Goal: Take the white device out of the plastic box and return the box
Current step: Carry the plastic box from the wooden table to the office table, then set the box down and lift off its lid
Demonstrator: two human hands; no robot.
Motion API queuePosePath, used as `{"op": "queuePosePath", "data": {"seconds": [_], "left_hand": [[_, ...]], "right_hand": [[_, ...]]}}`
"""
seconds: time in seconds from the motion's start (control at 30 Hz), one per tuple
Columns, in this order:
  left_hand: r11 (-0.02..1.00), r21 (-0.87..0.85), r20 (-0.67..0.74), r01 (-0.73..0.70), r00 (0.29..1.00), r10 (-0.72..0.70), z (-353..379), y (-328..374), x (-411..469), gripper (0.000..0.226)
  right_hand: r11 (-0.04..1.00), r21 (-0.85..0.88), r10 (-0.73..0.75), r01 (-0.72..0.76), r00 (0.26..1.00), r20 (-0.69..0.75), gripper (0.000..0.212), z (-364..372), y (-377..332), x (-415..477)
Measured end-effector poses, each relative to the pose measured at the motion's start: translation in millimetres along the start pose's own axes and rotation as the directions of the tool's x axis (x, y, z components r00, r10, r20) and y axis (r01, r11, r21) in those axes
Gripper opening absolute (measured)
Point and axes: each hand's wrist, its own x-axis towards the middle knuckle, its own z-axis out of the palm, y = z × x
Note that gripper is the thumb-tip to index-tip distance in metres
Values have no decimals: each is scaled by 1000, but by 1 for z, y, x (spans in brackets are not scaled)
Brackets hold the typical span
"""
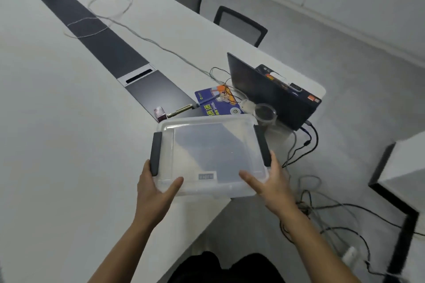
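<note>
A clear plastic box (pixel 207 151) with a translucent lid and two dark side latches sits at the near corner of the white table (pixel 57 133). My left hand (pixel 156 188) grips its near left corner, thumb on the lid. My right hand (pixel 271 181) grips the near right corner the same way. The lid is on. A dark flat shape shows faintly through the lid; no white device can be made out inside.
Just beyond the box lie a blue booklet (pixel 216 103), a clear round cup (pixel 265 112), a small purple box (pixel 160 113) and a metal pen (pixel 180 110). A dark laptop (pixel 271 94) stands behind right. Cables trail over the table and floor. Office chairs line the far side.
</note>
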Motion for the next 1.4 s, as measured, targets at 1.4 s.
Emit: {"op": "queuePosePath", "data": {"seconds": [1.4], "left_hand": [[863,-9,-652,505,651,-388,69,-23,147,46]], "right_hand": [[916,-381,-38,125,973,227,60,115,4,270]]}}
